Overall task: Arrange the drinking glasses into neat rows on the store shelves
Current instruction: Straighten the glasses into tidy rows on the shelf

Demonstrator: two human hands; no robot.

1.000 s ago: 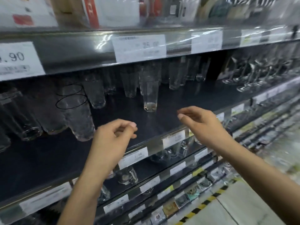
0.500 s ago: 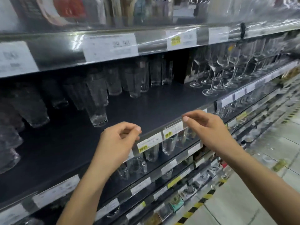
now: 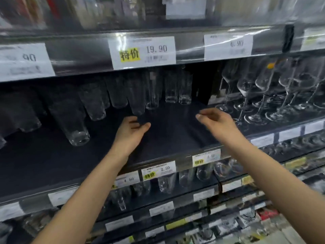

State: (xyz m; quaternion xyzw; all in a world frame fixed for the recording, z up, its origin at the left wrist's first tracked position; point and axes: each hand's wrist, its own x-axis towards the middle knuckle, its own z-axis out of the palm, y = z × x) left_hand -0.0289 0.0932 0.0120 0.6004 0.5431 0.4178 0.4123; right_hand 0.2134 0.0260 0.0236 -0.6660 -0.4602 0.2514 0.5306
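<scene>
Your light comes from above: glare streaks the plastic shelf strip [image 3: 190, 44] at twelve o'clock, while the shelf deck [image 3: 172, 136] beneath sits dim. Blur smears nine and five o'clock worst; shelf lines bow at the edges.

Between my left hand [image 3: 131, 131] and right hand [image 3: 218, 120] the dark shelf [image 3: 175, 138] is open for reaching forward. Tall tumblers [image 3: 138, 101] stand just beyond my left fingertips. Stemmed wine glasses [image 3: 246, 87] crowd close beside my right hand, on its outer side.
</scene>
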